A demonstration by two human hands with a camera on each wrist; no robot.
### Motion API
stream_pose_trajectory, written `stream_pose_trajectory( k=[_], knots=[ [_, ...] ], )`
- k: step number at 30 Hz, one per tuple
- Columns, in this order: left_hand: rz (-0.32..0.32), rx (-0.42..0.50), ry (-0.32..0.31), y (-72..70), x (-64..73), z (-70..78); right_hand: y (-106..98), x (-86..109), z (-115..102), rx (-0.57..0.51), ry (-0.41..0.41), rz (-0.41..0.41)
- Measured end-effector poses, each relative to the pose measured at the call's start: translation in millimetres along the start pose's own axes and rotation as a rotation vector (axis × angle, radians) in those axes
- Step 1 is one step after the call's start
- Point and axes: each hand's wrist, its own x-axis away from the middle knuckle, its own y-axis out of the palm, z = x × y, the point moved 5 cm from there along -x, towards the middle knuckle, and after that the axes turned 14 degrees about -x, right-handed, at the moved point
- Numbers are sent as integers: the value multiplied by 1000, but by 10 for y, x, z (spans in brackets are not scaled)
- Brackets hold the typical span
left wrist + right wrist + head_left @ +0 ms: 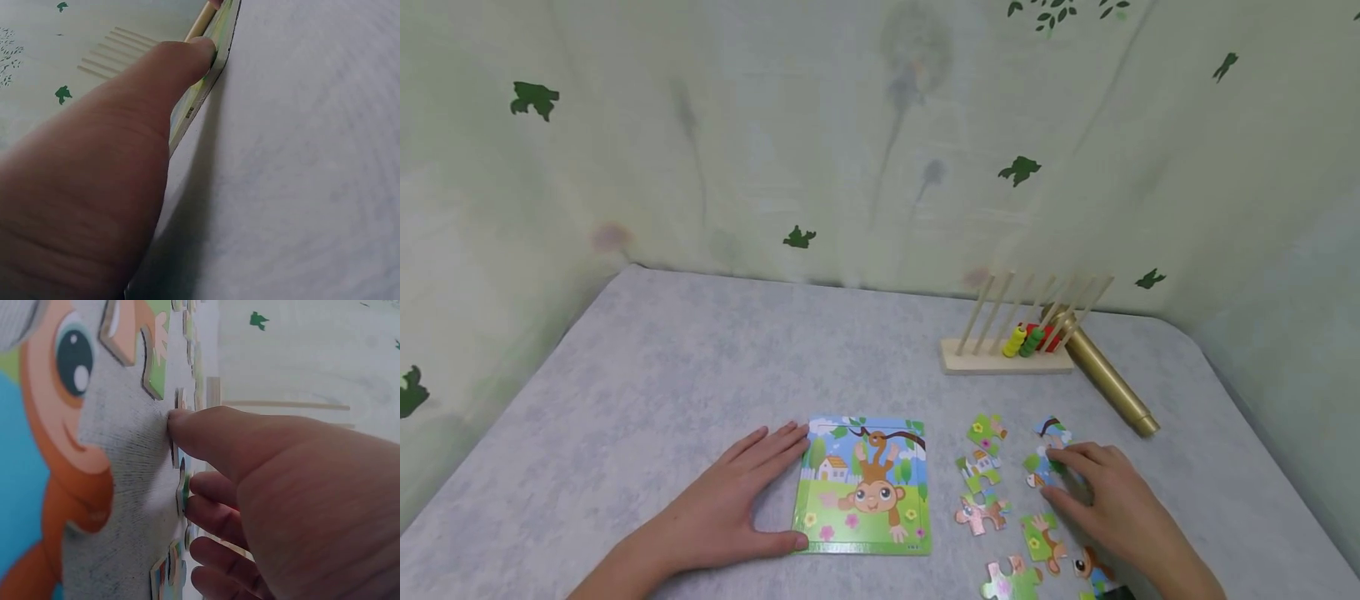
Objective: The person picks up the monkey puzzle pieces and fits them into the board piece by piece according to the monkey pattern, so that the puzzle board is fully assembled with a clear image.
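Note:
My left hand (747,492) rests at the left side of a square monkey puzzle board (867,500), its thumb on the lower left corner and its fingertips at the upper left. In the left wrist view the thumb (187,59) presses on the board's edge. My right hand (1101,492) holds a small blue and green puzzle piece (1038,468) low at the table, thumb and index finger at its sides. Above it lies a piece with a dark branch (1054,429). The right wrist view shows the thumb (200,428) and bent fingers against pieces.
More loose pieces lie right of the board, such as a flower piece (985,432), a house piece (980,472) and a monkey-eye piece (1086,564). Behind them stand a wooden peg rack (1000,364) with coloured beads and a brass-coloured tube (1108,375). A patterned curtain (850,150) hangs behind.

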Motion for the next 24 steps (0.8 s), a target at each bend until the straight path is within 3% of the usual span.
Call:
stream_pose_trajectory(
  k=[8, 16, 24],
  knots=[
    [3, 6, 16, 9, -2, -5, -3, -25, -13, -17, -6, 14],
    [-22, 35, 15, 6, -17, 50, -40, 7, -50, -56, -61, 85],
    [-36, 25, -5, -4, 19, 132, -10, -10, -67, -91, -63, 85]
  ],
)
